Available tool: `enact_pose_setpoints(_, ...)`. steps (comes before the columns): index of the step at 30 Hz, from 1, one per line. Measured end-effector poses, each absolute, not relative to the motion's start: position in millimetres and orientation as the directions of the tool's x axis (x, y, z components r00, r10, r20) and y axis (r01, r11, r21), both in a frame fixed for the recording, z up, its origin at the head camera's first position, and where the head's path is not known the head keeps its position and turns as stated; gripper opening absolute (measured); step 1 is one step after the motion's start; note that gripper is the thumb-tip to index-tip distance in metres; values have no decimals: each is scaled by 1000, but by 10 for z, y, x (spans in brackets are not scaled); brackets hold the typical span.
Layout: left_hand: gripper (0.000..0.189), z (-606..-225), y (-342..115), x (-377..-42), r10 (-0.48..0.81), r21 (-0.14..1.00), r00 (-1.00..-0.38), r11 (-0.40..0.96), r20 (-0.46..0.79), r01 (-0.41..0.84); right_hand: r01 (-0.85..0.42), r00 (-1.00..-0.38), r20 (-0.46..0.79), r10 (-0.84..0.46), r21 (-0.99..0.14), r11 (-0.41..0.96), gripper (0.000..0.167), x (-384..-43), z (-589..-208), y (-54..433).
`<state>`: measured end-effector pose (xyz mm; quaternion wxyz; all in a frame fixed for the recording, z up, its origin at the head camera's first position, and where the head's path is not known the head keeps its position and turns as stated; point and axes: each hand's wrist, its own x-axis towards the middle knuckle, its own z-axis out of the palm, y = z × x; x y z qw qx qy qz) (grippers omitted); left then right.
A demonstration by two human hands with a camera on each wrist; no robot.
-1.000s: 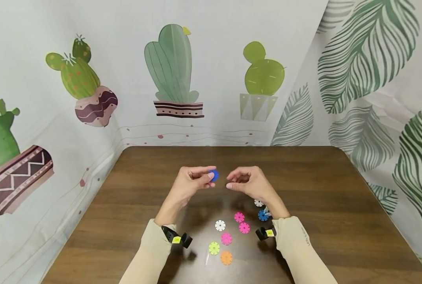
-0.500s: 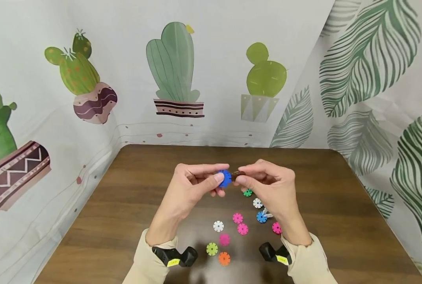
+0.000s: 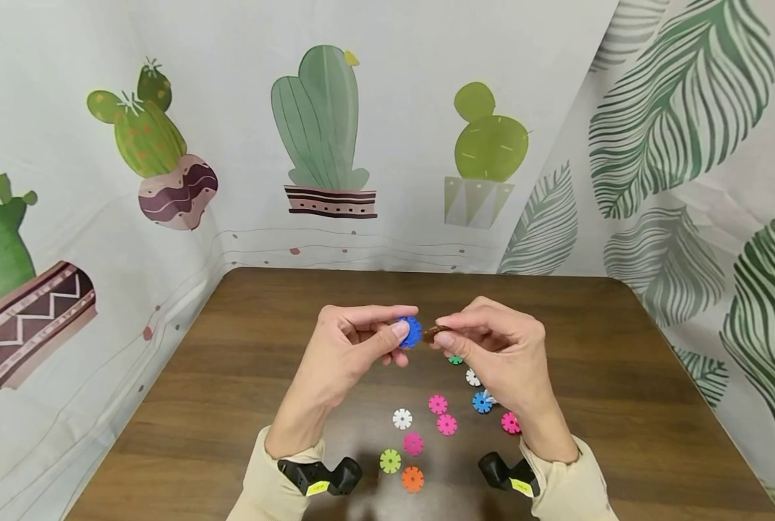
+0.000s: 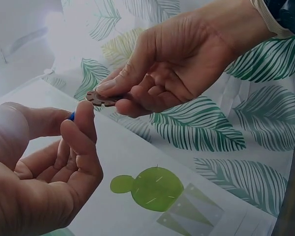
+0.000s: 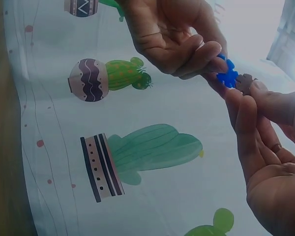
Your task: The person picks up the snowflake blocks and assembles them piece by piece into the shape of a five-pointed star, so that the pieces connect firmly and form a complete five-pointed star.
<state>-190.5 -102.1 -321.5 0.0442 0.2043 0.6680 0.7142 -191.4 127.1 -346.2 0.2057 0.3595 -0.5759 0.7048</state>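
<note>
Left hand (image 3: 348, 344): you pinch blue disc (image 3: 413, 332)
Right hand (image 3: 501, 347): you pinch brown disc (image 5: 244, 84)
Change: brown disc newly visible, likely unjoined

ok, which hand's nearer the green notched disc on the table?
Right. In the head view, the right hand partly covers the green notched disc; the left hand is farther off, to its left.

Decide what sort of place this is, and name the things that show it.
Probably an indoor spot set up for a tabletop craft or play activity: a brown table, colorful notched discs lying on it, and a backdrop printed with cacti and leaves. The room beyond is mostly hidden.
</note>
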Motion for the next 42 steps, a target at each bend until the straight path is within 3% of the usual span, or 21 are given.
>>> enact_pose_setpoints(6,29,-3240,-1014,-1878,340,976,-915,-93,218,198,-742,-639,762,-102,-646,-180,29,-1904,-3459,1244)
enact_pose_setpoints(13,29,-3248,-991,-1871,332,973,-916,-108,227,202,-795,-589,803,-97,-596,-111,20,-1925,-3478,1200)
enact_pose_setpoints(20,29,-3267,-961,-1890,350,969,-905,-135,242,207,-784,-596,796,-105,-606,-136,17,-1951,-3473,1222)
enact_pose_setpoints(24,28,-3232,-969,-1911,343,967,-907,-147,245,206,-726,-648,751,-127,-659,-196,19,-1993,-3479,1223)
enact_pose_setpoints(28,27,-3181,-974,-1923,332,962,-905,-160,265,223,-594,-720,664,-200,-739,-318,27,-2062,-3535,1210)
enact_pose_setpoints(31,28,-3159,-980,-1920,321,957,-906,-172,277,232,-504,-782,573,-246,-813,-292,31,-2112,-3686,1193)
enact_pose_setpoints(35,29,-3163,-996,-1917,306,955,-910,-182,281,233,-305,-873,316,-372,-948,-89,25,-2169,-4141,1106)
enact_pose_setpoints(38,29,-3183,-1005,-1920,300,958,-914,-178,272,227,-147,-855,74,-514,-984,103,24,-2206,-4585,1027)
enact_pose_setpoints(42,28,-3218,-1003,-1925,295,959,-918,-179,264,219,-203,-813,-36,-581,-917,342,27,-2214,-5001,996)
